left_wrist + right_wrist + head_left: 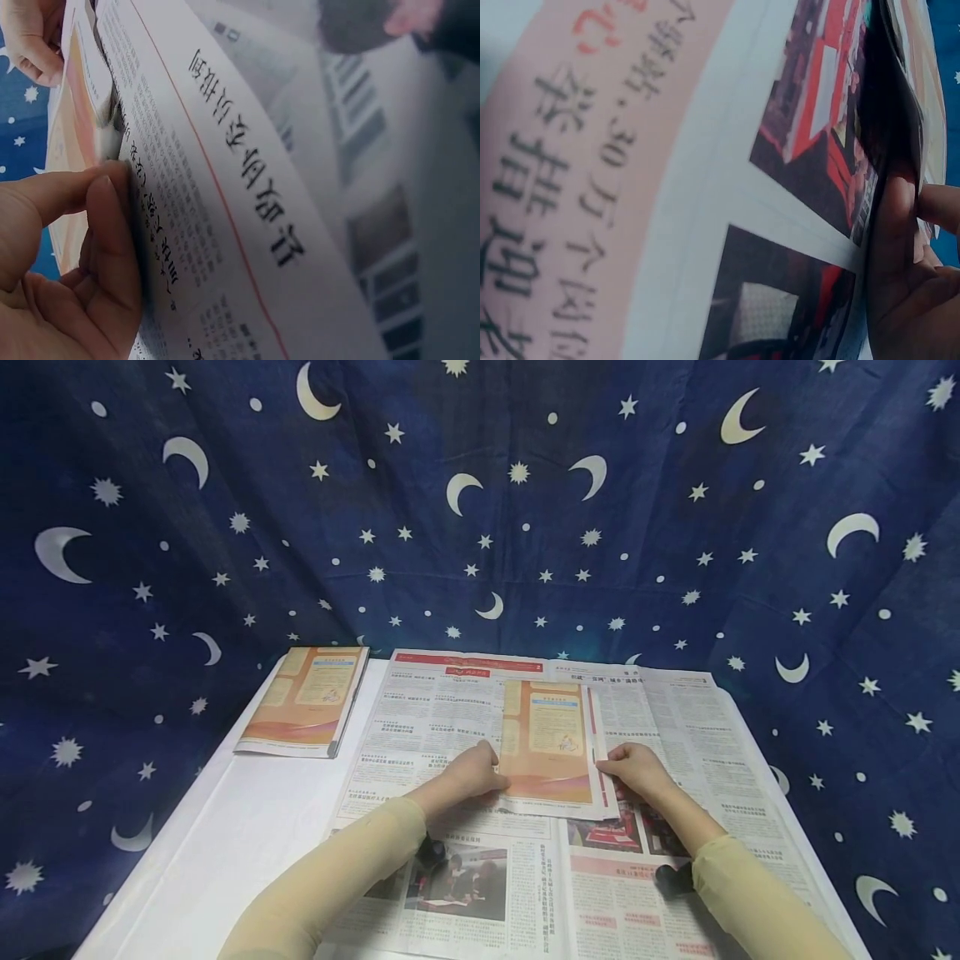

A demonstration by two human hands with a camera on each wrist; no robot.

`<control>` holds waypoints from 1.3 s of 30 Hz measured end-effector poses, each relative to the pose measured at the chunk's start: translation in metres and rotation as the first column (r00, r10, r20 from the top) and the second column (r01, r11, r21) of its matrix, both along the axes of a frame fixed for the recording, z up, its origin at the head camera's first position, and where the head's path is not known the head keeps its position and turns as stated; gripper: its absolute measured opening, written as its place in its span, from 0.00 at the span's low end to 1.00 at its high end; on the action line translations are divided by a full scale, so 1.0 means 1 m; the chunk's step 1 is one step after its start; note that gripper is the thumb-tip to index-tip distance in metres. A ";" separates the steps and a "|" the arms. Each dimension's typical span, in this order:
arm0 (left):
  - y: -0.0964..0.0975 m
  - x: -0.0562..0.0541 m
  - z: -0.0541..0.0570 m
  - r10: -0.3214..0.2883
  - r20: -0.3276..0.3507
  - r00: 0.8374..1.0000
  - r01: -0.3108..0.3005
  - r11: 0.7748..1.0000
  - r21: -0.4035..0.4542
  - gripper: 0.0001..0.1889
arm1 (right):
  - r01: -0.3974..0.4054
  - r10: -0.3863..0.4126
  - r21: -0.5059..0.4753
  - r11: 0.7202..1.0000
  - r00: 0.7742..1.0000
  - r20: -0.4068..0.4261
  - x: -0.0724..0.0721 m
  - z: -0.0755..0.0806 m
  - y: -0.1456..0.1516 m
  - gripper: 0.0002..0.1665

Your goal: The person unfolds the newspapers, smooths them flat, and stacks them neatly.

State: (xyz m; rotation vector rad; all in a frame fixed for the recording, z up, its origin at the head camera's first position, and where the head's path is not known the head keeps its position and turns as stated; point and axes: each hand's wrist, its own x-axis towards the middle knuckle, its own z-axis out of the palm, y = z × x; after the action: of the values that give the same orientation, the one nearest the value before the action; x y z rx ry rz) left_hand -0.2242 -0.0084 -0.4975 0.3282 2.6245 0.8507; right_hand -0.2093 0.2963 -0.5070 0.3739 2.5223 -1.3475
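A folded newspaper (546, 739) with an orange printed page on top lies over the middle of a spread newspaper (442, 760). At its lower left edge, my left hand (474, 770) pinches the paper between thumb and forefinger; the left wrist view shows the fingertips (112, 176) meeting at the fold. My right hand (639, 770) grips the right edge near the lower corner. In the right wrist view the thumb and a finger (939, 204) stand on either side of the folded sheets, whose layers bow slightly apart.
Another folded newspaper stack (303, 697) with the same orange page sits at the table's back left corner. The white table (225, 827) shows to the left of the spread sheets. A dark blue curtain (420, 602) with moons and stars hangs behind and along both sides.
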 end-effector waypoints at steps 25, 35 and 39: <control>-0.022 0.009 -0.002 -0.515 -0.212 0.830 0.438 0.839 -0.324 0.33 | -0.071 0.061 -0.070 0.995 0.990 -0.127 0.026 0.008 -0.012 0.32; -0.021 0.006 -0.003 -0.535 -0.189 0.824 0.443 0.814 -0.375 0.35 | -0.003 0.002 -0.350 0.937 1.000 -0.002 0.025 0.015 -0.016 0.43; -0.020 0.006 -0.001 -0.539 -0.187 0.821 0.446 0.811 -0.379 0.34 | 0.020 -0.014 -0.389 0.921 1.000 0.017 0.024 0.014 -0.018 0.45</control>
State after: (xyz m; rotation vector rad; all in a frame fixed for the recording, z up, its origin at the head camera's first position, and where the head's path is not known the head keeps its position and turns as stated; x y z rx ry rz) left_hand -0.2186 -0.0287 -0.4985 1.0639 2.6622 0.2015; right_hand -0.1852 0.2784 -0.4928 0.3190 2.1677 -1.7963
